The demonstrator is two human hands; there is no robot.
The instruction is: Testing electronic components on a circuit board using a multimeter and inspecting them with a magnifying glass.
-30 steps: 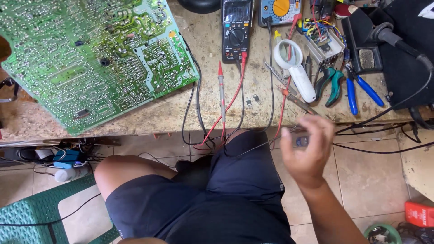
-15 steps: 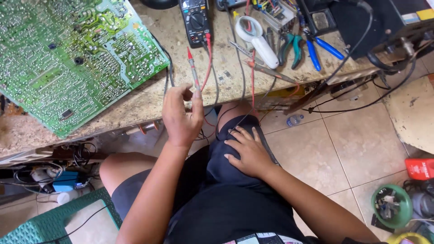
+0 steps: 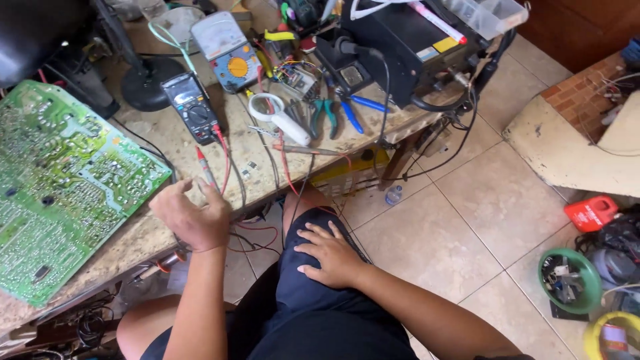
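Note:
My left hand (image 3: pixel 192 215) hovers over the front edge of the stone workbench (image 3: pixel 167 143), fingers spread and holding nothing, just short of a red probe (image 3: pixel 204 167) whose red and black leads run to a black multimeter (image 3: pixel 191 107). A large green circuit board (image 3: pixel 60 190) lies to the left of that hand. My right hand (image 3: pixel 330 255) rests flat on my right thigh, on dark shorts (image 3: pixel 313 300), with fingers apart.
On the bench sit a blue-grey analog meter (image 3: pixel 227 50), a white magnifier (image 3: pixel 277 117), green-handled pliers (image 3: pixel 320 113), blue-handled pliers (image 3: pixel 357 107) and a black box unit (image 3: pixel 400 47). On the tiled floor stand a red canister (image 3: pixel 590 213) and a green reel (image 3: pixel 570 280).
The view has swung left and outward, showing more floor. My left hand drew back from the probes to the bench edge and opened. My right hand stays on my thigh.

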